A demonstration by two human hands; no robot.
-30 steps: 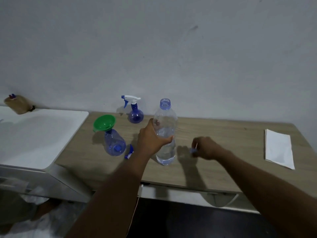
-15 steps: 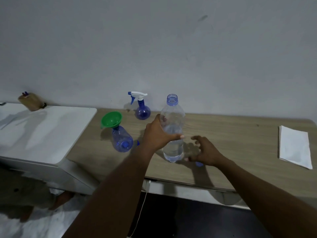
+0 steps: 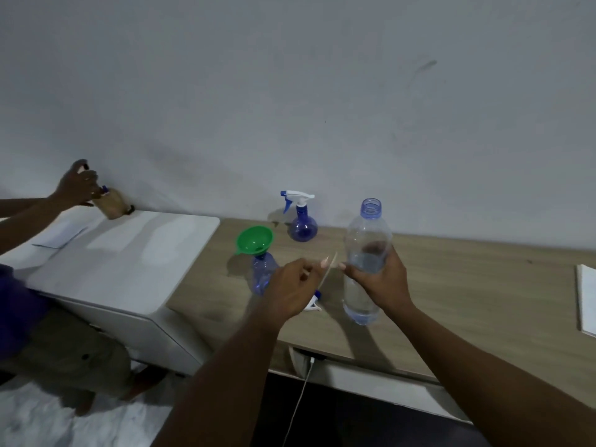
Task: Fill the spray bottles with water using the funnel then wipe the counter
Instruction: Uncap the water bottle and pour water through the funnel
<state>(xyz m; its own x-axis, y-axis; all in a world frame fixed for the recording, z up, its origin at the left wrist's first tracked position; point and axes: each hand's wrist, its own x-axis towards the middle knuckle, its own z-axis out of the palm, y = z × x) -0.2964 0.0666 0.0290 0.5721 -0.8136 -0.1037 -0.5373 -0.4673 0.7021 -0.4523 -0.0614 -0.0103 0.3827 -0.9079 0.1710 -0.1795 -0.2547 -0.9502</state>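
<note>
My right hand (image 3: 379,282) grips the middle of a clear, uncapped water bottle (image 3: 367,227), which is upright and partly full, its base just over the wooden counter (image 3: 451,285). My left hand (image 3: 290,290) hovers left of it, loosely curled and holding nothing. Behind that hand a headless blue spray bottle (image 3: 262,275) carries a green funnel (image 3: 254,240) in its neck. Its white and blue spray head (image 3: 314,303) lies on the counter by my left hand. A second blue spray bottle (image 3: 301,221) with its trigger head on stands at the back.
A folded white cloth (image 3: 587,301) lies at the counter's right edge. A white cabinet (image 3: 129,253) adjoins the counter on the left. There another person's hand (image 3: 75,185) touches a brown object (image 3: 111,204) by the wall. A white cable (image 3: 303,385) hangs below the counter.
The bottle passed from my left hand to my right hand. My left hand let go and drew back to the left. Another person's arm came into view at the left.
</note>
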